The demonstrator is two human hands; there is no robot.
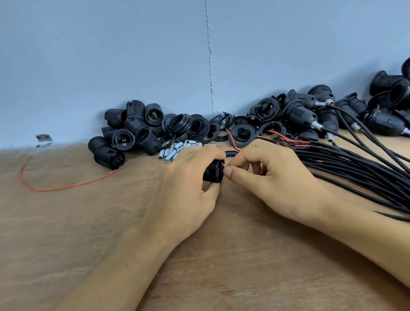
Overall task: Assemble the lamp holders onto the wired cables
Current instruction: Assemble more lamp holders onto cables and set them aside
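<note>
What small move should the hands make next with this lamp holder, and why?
Probably the right hand should push the red wire into the lamp holder: the left hand grips the holder steady, and the pinched wire tip sits at its end.

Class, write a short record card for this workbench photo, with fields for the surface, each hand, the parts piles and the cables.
Surface: wooden table
Left hand: grips a black lamp holder
Right hand: pinches a red wire tip at the holder's end
Parts piles: loose holders, rings, metal sleeves
Cables: black bundle, right side
Stray: loose red wire, left
</note>
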